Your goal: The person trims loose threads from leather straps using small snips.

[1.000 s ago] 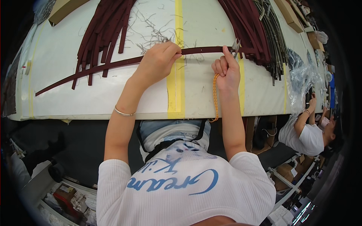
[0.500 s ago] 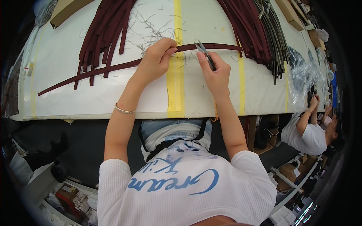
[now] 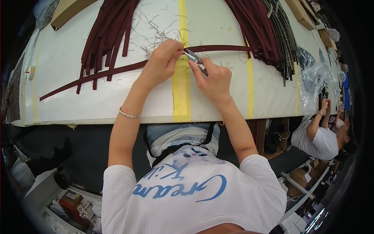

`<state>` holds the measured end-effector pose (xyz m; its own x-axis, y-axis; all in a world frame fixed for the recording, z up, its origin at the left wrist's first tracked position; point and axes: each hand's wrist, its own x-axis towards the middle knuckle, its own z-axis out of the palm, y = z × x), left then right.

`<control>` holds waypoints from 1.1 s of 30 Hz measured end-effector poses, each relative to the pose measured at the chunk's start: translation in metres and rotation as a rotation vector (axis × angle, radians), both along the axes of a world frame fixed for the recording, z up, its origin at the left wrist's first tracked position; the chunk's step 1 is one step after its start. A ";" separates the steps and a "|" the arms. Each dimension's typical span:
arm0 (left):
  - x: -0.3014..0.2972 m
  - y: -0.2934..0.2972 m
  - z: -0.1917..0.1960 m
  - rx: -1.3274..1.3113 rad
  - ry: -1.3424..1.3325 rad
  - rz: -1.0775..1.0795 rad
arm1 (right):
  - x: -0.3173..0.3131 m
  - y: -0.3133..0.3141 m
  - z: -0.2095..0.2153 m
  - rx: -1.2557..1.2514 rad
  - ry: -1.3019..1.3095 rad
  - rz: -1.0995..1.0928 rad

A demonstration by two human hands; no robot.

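As L fingers (image 3: 177, 47) pinch strip (image 3: 218, 48), snips (image 3: 198, 61) nearer

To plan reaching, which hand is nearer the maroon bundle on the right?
Right: the right hand, holding snips, is left of the maroon bundle; the left hand is farther left.

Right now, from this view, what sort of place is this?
Likely a workshop or small factory floor: bundles of long, narrow dark-red strips lie on a wide off-white worktable, the right hand holds small grey metal snips, and a second person in a white short-sleeved top is nearby.
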<state>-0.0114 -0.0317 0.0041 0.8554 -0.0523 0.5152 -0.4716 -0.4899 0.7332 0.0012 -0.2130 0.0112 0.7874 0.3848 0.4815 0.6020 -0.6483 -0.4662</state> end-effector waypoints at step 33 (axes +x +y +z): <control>0.002 0.032 0.014 -0.140 0.005 0.187 | 0.018 -0.018 0.015 1.176 0.985 -0.052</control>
